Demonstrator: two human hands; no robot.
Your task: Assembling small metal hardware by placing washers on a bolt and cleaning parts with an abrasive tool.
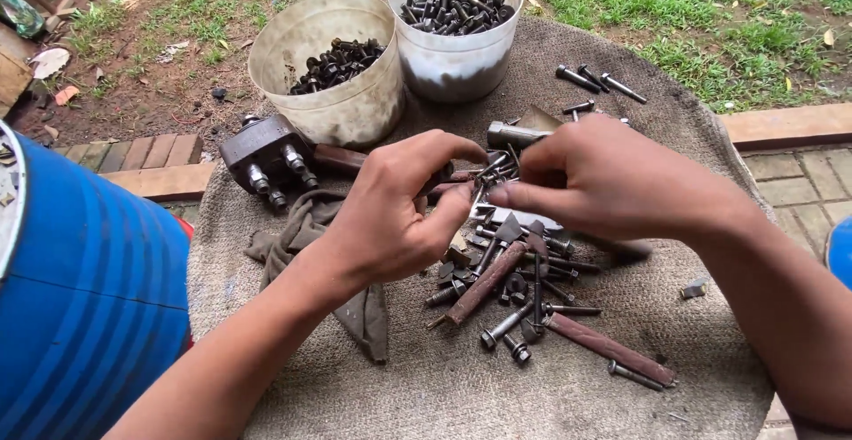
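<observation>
My left hand [399, 214] and my right hand [603, 183] meet over a pile of dark bolts, nuts and rusty metal pieces [519, 285] on a round surface covered with grey-brown cloth [373, 387]. The fingertips of both hands pinch a small bolt [491, 172] between them; most of it is hidden by the fingers. A long rusty bar [484, 285] and another rusty bar [608, 349] lie in the pile below the hands.
Two white buckets stand at the back: the left bucket [342, 107] holds dark nuts, the right bucket [457, 63] holds bolts. A dark metal block with fittings [266, 161] and a crumpled rag [306, 227] lie left. Loose bolts [590, 81] lie far right. A blue drum [80, 298] stands left.
</observation>
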